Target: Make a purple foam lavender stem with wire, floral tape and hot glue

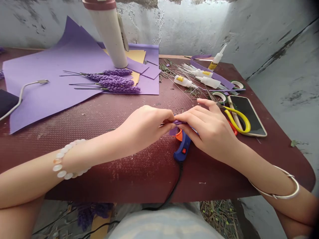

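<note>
My left hand [144,127] and my right hand [209,127] meet over the middle of the table, fingertips pinched together. Between them is a small purple paper strip [173,130], mostly covered by the fingers; whether a wire runs inside it I cannot tell. Both hands are closed on this strip. Just below them lies a blue hot glue gun [183,151] with an orange trigger and a red switch, partly hidden by my right hand. Yellow-handled scissors [240,119] rest close to the right of my right hand.
Purple sheets [50,83] carry several lavender stems [117,81] and a tumbler [109,36]. Glue bottles [184,81], wires and tape rolls [219,97] lie at the back right, near a phone [254,116]. The gun's black cord [174,189] hangs over the front edge.
</note>
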Available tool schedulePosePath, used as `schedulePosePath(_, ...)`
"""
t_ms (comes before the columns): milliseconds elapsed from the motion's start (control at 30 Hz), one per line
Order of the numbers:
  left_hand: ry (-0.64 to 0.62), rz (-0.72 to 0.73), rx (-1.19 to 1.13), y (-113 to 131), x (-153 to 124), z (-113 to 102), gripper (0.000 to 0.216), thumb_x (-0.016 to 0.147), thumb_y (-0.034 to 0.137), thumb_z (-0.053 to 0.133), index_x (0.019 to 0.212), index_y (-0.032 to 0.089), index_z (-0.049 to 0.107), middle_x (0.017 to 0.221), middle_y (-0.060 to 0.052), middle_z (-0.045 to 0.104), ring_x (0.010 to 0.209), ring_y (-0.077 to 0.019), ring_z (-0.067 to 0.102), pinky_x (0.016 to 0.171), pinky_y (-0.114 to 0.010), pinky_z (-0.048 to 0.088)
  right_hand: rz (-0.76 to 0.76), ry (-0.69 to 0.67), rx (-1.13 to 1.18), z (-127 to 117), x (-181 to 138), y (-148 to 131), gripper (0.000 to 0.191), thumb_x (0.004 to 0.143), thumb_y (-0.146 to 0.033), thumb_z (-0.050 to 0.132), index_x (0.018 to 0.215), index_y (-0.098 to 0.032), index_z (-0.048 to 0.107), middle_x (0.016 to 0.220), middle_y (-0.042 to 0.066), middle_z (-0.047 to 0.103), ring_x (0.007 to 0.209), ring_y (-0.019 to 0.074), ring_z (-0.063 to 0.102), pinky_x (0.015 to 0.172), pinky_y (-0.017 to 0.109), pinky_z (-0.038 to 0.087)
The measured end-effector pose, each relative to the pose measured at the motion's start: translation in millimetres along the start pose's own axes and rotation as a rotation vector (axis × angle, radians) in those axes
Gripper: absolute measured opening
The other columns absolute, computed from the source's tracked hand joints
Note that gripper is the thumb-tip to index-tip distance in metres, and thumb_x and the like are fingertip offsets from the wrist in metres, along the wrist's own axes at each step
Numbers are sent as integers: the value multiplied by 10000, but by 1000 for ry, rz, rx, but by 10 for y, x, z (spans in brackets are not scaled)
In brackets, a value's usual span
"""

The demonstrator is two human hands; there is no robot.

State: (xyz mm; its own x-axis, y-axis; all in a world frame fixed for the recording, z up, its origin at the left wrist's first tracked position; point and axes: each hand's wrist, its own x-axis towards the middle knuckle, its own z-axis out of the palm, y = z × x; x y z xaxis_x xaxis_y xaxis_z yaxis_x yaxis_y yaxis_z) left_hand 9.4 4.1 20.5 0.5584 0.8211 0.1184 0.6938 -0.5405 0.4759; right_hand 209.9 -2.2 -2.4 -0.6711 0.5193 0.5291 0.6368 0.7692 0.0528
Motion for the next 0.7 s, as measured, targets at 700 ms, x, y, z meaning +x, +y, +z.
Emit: schedulePosePath(700, -368, -128, -534, -157, 146, -120, 284, 903, 357, 530, 875, 166, 738, 853, 12, 726, 785, -115, 612, 720, -197, 436, -152, 130, -210, 41, -44, 24, 77, 877, -161, 616, 952, -152, 629, 800, -7, 724, 713, 129, 627, 945, 400, 382)
